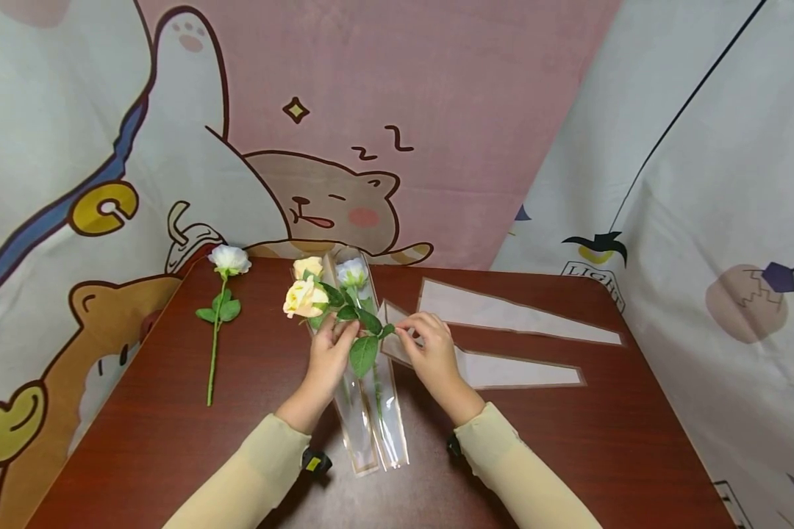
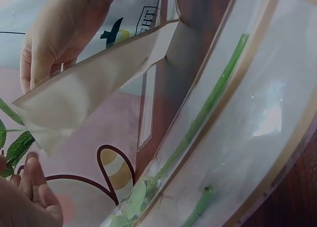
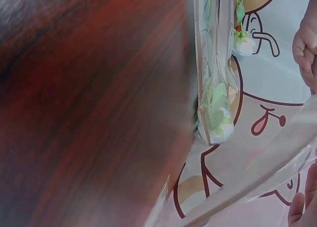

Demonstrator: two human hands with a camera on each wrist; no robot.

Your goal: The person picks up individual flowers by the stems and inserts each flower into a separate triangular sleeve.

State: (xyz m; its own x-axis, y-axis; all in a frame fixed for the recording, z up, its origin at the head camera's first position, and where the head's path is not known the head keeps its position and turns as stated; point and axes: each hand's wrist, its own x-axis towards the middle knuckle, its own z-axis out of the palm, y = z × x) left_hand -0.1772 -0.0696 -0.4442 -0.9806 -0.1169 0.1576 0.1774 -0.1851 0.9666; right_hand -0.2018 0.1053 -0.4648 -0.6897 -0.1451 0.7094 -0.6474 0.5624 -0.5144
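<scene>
My left hand (image 1: 331, 353) holds a cream-yellow artificial rose (image 1: 304, 297) by its stem below the bloom. Its green leaves (image 1: 364, 353) hang past the fingers, and the stem points right. With thumb and fingers, my right hand (image 1: 431, 347) pinches the wide end of a brown-edged flower sleeve (image 2: 89, 85). In the left wrist view, the stem's green line reaches the sleeve's mouth; how far in it goes cannot be told. The sleeve's narrow end (image 1: 523, 369) lies on the table to the right. The right wrist view shows my right hand (image 3: 306, 199) only partly.
Under my hands lie two filled clear sleeves (image 1: 389, 422), one with a white rose (image 1: 352, 273), the other with a yellow rose (image 1: 308, 266). A loose white rose (image 1: 229, 261) lies at left. Another flat sleeve (image 1: 496, 308) lies at back right on the brown table (image 1: 569, 455).
</scene>
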